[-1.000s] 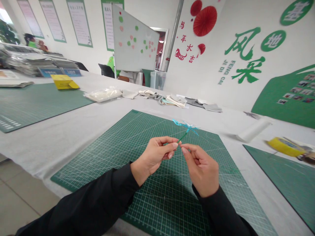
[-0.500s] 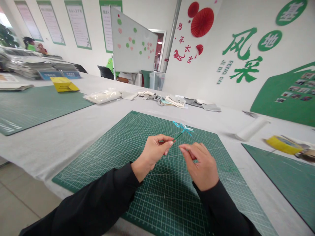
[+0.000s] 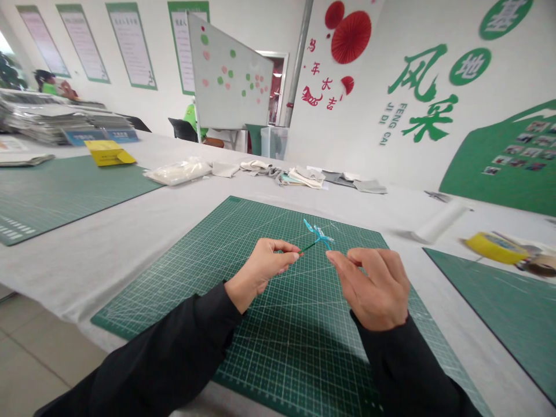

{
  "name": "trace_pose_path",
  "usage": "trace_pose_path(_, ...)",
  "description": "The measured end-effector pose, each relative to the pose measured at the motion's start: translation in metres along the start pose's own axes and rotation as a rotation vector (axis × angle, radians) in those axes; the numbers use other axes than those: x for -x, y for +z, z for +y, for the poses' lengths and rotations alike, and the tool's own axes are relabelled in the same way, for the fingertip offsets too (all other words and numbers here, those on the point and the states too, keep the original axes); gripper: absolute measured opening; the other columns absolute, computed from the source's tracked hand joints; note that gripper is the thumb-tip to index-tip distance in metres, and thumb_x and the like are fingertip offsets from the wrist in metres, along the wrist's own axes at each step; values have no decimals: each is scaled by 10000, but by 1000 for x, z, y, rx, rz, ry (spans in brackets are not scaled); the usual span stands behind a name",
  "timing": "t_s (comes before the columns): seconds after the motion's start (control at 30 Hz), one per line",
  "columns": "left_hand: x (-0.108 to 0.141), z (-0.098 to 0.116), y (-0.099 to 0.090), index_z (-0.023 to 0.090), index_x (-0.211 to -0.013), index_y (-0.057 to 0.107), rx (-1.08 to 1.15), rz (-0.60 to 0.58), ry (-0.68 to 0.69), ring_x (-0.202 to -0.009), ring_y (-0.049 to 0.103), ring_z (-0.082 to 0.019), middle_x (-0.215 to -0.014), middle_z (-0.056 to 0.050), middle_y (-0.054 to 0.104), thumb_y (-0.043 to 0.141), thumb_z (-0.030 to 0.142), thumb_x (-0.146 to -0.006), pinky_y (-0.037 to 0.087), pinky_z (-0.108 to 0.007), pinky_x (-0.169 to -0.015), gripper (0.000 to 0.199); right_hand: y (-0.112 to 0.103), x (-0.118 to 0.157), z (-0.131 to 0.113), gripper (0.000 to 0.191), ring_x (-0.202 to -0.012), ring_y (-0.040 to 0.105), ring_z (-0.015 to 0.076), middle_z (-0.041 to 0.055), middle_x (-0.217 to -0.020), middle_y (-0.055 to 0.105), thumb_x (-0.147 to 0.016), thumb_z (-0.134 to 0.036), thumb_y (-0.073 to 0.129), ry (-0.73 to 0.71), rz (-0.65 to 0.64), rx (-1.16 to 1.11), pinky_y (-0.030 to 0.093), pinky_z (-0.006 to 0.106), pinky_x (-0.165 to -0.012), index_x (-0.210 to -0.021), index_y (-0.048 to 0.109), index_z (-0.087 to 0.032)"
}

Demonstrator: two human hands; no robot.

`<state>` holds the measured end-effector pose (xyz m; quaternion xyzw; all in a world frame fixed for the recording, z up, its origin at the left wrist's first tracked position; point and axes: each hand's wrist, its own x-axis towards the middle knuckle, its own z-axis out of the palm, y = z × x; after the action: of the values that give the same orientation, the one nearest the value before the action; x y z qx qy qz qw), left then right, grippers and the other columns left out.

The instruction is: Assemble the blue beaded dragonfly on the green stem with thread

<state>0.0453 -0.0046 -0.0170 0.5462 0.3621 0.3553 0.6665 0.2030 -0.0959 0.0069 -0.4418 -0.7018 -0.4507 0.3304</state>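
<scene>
My left hand [image 3: 263, 266] pinches the lower end of a thin green stem [image 3: 307, 247] between thumb and fingertips. At the stem's far end sits a small twisted light-blue wire shape [image 3: 319, 236], held above a green cutting mat [image 3: 243, 223]. My right hand [image 3: 373, 286] is just below and to the right of the blue shape, thumb and forefinger close together. I cannot tell whether a fine strand runs between those fingers. Black sleeves cover both forearms.
A yellow tape roll [image 3: 497, 248] and a white roll [image 3: 438, 225] lie to the right. Fabric pieces [image 3: 306, 178] and a plastic bag [image 3: 178, 172] lie beyond the mat. Further cutting mats flank it, and a yellow box [image 3: 108, 153] stands far left.
My right hand has drawn away to the right from the stem. The stem now lies flatter, and the blue shape looks tighter. The view has tilted slightly.
</scene>
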Motion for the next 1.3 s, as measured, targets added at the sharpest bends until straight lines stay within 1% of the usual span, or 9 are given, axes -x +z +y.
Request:
trace_pose_path(0.23,-1,1,-6,72,-742,669,-245,-102,-70,-397,335,-39,-438,53,445,613,101,-687,233,-198,-425,84,-6,3,13,204,-695,440,173,31,-664,582,-639,-68,770,-25,142,132,378,327,-635,-773,659,-177)
trace_pose_path(0.4,-1,-1,-11,88,-727,718,-482,-230,23,-488,416,-74,-558,4,558,652,148,-646,321,-228,-495,120,-12,2,16,233,-676,444,167,21,-658,551,-621,-55,779,-9,174,76,389,328,-629,-774,664,-188)
trace_pose_path(0.63,3,1,-14,107,-750,739,-648,-579,190,-600,516,-100,-687,-25,625,631,117,-681,389,-231,-581,128,-13,3,18,218,-679,438,156,21,-684,539,-680,-95,749,47,98,-86,388,317,-625,-862,692,-200)
trace_pose_path(0.83,8,7,-13,115,-788,728,-422,-909,238,-597,497,-72,-694,-5,557,669,147,-723,387,-202,-555,94,6,19,28,118,-678,473,149,22,-696,568,-758,-155,688,323,51,-246,414,310,-643,-854,724,-214)
trace_pose_path(0.93,10,6,-12,118,-790,726,-308,-916,222,-613,499,-69,-712,-10,558,676,137,-725,390,-205,-573,84,19,27,28,101,-714,517,164,32,-708,599,-803,-251,639,502,-55,-324,435,331,-686,-812,733,-215)
trace_pose_path(1.03,10,2,-12,119,-800,728,-179,-882,192,-584,486,-60,-740,-19,576,691,146,-716,367,-208,-534,96,31,36,26,185,-735,568,183,49,-731,656,-794,-342,610,717,-322,-502,452,342,-681,-746,734,-213)
trace_pose_path(1.13,9,-2,-11,117,-800,726,-40,-799,119,-472,416,-24,-763,-28,608,707,170,-700,301,-205,-448,115,36,42,27,227,-616,566,146,72,-865,709,-745,-333,606,921,-542,-814,445,299,-559,-878,728,-194)
trace_pose_path(1.2,7,-3,-10,113,-785,723,36,-713,71,-431,386,-12,-758,-40,636,718,178,-681,267,-203,-420,122,33,41,29,358,-524,510,100,94,-1003,697,-723,-292,599,1051,-505,-939,407,268,-483,-1052,675,-174)
trace_pose_path(1.3,6,-3,-9,108,-746,716,130,-605,-8,-410,385,-11,-703,-37,648,736,162,-637,229,-198,-402,123,26,34,31,416,-464,420,56,105,-1130,652,-742,-247,564,1185,-309,-1014,331,234,-418,-1149,617,-179)
